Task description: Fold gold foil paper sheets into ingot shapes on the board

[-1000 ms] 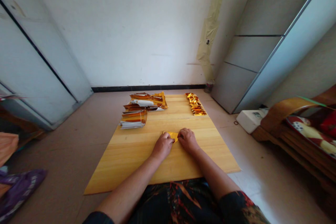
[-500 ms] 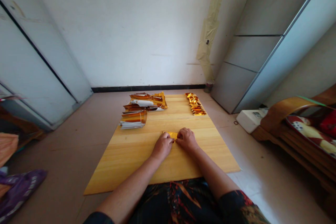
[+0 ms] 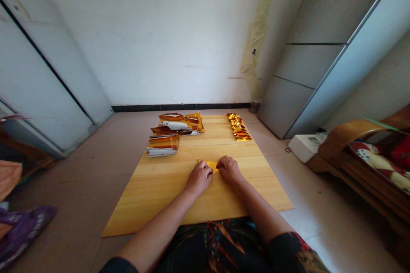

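Low centre of the frame: left hand (image 3: pixel 198 178) and right hand (image 3: pixel 229 170), knuckles up, fingers curled and close together, pressing on a small gold foil sheet (image 3: pixel 210 165) (a pinch between the two grips, as far as can be made out; fingertips and most of the foil hidden beneath the hands). Only a yellow corner and a sliver of the foil in view, just between the two hands and touching both.

Under all this, a wooden board (image 3: pixel 150 198) lying flat on a tile floor (image 3: pixel 73 179), its near edge partly hidden by a dark floral garment (image 3: pixel 218 247). Plenty of bare board on both sides of the hands, and ahead up to the heaps at the far end.

Upper left of the board, well apart from the hands: bundles of amber foil and white paper (image 3: pixel 163 145) in loose heaps, layers too blurred to count. Upper right of the board, close to its far edge: a row of folded gold foil pieces (image 3: pixel 239 128) (overlapping, exact number hard to tell).

Beyond the far edge, a white wall (image 3: pixel 153 38) with a dark skirting strip (image 3: pixel 179 107). Lower left of the frame, a purple plastic bag (image 3: pixel 25 226), cut off by the frame edge. Far right of the frame, a wooden-framed seat with a floral cushion (image 3: pixel 381 158), also cut off.
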Demonstrator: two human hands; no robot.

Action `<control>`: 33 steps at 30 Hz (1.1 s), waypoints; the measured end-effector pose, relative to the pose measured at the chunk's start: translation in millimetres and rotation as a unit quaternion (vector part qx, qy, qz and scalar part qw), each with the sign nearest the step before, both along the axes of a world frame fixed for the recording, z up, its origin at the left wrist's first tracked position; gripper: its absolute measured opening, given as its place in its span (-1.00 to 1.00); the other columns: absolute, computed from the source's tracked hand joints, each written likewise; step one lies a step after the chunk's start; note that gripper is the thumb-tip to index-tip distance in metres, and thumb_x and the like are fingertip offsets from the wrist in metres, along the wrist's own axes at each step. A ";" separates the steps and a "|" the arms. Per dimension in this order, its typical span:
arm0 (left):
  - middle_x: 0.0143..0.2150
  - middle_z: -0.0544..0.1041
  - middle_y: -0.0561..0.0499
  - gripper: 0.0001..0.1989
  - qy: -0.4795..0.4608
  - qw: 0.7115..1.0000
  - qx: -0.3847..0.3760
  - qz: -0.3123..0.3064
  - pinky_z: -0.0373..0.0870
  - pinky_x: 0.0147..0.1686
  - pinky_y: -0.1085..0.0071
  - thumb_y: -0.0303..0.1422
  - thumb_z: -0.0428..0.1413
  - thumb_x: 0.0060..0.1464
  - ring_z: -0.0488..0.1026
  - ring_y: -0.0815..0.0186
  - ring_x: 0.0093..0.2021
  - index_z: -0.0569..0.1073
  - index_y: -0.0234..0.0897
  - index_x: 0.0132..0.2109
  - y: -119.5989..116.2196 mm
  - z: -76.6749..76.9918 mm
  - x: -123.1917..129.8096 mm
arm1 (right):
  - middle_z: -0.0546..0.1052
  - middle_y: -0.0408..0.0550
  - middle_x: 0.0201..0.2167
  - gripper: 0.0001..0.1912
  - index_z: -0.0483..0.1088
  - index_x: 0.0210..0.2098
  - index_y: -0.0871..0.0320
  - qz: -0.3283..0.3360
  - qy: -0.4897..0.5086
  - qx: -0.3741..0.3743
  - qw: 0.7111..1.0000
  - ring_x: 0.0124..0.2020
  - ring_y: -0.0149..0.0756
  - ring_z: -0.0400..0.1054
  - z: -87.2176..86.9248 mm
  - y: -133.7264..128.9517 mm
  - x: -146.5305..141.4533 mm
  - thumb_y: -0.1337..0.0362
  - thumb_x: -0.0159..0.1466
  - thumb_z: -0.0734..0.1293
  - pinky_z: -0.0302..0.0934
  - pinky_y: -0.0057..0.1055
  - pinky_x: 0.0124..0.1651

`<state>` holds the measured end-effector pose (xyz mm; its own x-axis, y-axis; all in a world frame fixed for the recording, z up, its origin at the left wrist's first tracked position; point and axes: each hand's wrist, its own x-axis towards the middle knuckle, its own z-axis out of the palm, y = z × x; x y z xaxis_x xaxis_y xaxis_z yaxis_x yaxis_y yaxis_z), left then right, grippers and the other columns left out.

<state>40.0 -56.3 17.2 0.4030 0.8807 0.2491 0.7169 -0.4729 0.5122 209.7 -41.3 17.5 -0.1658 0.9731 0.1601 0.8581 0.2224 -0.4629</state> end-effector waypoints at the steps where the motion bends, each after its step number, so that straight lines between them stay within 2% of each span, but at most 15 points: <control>1: -0.28 0.38 -0.04 -0.90 0.005 1.000 0.009 -0.001 0.32 -0.16 0.39 -0.47 0.13 0.01 0.34 0.30 -0.20 0.53 -0.26 -0.31 -0.6 -0.3 0.1 | 0.49 -0.11 -0.30 -0.80 0.45 -0.41 0.11 0.006 -0.007 0.003 1.000 -0.22 -0.33 0.29 0.7 -0.7 0.4 0.47 0.17 0.21 0.04 -0.44 -0.13; 3: -0.28 0.38 -0.03 -0.92 0.015 1.000 0.024 -0.006 0.30 -0.15 0.38 -0.43 0.13 0.02 0.33 0.29 -0.20 0.52 -0.25 -0.31 0.6 -1.2 -1.1 | 0.48 -0.12 -0.29 -0.78 0.45 -0.37 0.09 0.030 -0.028 0.016 0.999 -0.21 -0.34 0.28 2.7 -2.7 1.9 0.46 0.20 0.20 0.03 -0.44 -0.13; 6: -0.29 0.41 -0.04 -0.82 0.038 0.998 0.043 -0.020 0.27 -0.14 0.38 -0.48 0.03 0.10 0.33 0.30 -0.19 0.53 -0.23 -0.31 9.7 -0.7 -7.3 | 0.47 -0.11 -0.25 -0.78 0.46 -0.26 0.03 0.081 -0.061 0.033 0.994 -0.18 -0.34 0.26 6.2 -5.8 5.0 0.38 0.26 0.20 0.02 -0.43 -0.12; 9: -0.23 0.44 -0.04 -0.75 0.088 0.994 0.055 -0.047 0.24 -0.12 0.36 -0.50 -0.01 0.12 0.32 0.28 -0.15 0.54 -0.16 -0.24 21.8 4.8 -16.9 | 0.45 -0.07 -0.23 -0.79 0.46 -0.19 -0.01 0.117 -0.086 0.029 0.989 -0.16 -0.30 0.24 8.6 -8.0 5.0 0.32 0.28 0.21 0.03 -0.40 -0.12; 12: -0.19 0.45 -0.02 -0.76 0.139 0.987 0.058 -0.047 0.22 -0.12 0.35 -0.46 -0.01 0.14 0.30 0.25 -0.10 0.53 -0.12 -0.21 27.7 12.1 -23.5 | 0.44 -0.05 -0.22 -0.77 0.48 -0.16 -0.04 0.131 -0.095 0.027 0.986 -0.14 -0.26 0.21 10.4 -11.8 -1.7 0.30 0.28 0.22 0.04 -0.37 -0.12; 18: -0.23 0.45 -0.07 -0.76 0.162 0.986 0.036 -0.032 0.23 -0.12 0.35 -0.49 -0.06 0.14 0.31 0.25 -0.15 0.51 -0.22 -0.23 16.7 13.9 -20.2 | 0.46 -0.06 -0.14 -0.75 0.48 -0.16 0.00 0.173 -0.052 0.045 0.983 -0.08 -0.26 0.23 15.0 -25.3 -19.3 0.35 0.26 0.23 0.04 -0.34 -0.02; 25: -0.16 0.49 -0.04 -0.77 0.149 0.983 0.089 -0.062 0.21 -0.11 0.31 -0.47 -0.01 0.13 0.34 0.24 -0.11 0.49 -0.15 -0.15 4.3 10.2 -33.1 | 0.51 -0.09 -0.18 -0.83 0.48 -0.24 0.06 0.200 -0.019 0.058 0.978 -0.14 -0.31 0.29 13.9 -19.4 -7.6 0.32 0.24 0.25 0.05 -0.39 -0.03; 29: -0.04 0.48 -0.01 -0.74 0.148 0.977 0.124 -0.091 0.22 -0.09 0.26 -0.45 0.00 0.13 0.35 0.23 -0.04 0.47 -0.09 -0.07 4.3 3.6 -44.5 | 0.49 -0.10 -0.13 -0.84 0.47 -0.22 0.04 0.213 -0.017 0.070 0.974 -0.12 -0.27 0.28 8.2 -12.6 -1.5 0.24 0.19 0.33 0.06 -0.36 -0.04; 33: -0.02 0.48 -0.02 -0.72 0.137 0.974 0.148 -0.101 0.27 -0.10 0.24 -0.48 0.01 0.11 0.37 0.22 -0.04 0.48 -0.11 -0.09 5.7 -1.1 -48.0 | 0.49 -0.10 -0.16 -0.84 0.48 -0.23 0.04 0.211 -0.024 0.077 0.974 -0.14 -0.28 0.28 6.1 -7.9 -2.1 0.27 0.17 0.34 0.07 -0.36 -0.07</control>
